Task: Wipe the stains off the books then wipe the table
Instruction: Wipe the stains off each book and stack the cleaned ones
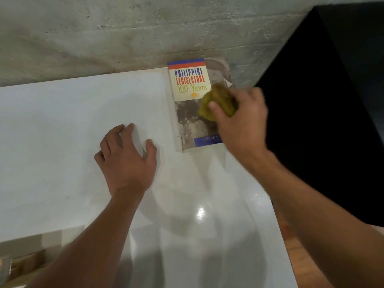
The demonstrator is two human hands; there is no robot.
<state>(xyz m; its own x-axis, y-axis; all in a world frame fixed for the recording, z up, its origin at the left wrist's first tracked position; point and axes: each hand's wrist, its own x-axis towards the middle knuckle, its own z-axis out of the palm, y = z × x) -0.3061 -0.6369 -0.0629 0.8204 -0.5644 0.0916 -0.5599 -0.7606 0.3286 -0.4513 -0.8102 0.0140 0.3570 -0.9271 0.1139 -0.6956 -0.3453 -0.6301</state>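
A book [188, 84] titled "Philippine Legislature 100 Years" lies flat at the back of the glossy white table [207, 246], against the wall. My right hand [243, 125] grips a yellow-green cloth or sponge [216, 100] and holds it on the right half of the book's cover; it is motion-blurred. My left hand [126, 161] rests with spread fingers on a large white flat slab [62, 142], perhaps a big book or board, which lies just left of the titled book.
A rough concrete wall [124, 28] runs behind the table. Off the table's right edge are a dark area [332, 121] and a strip of wooden floor [301, 256]. Blurry wooden items [20, 262] sit at the bottom left.
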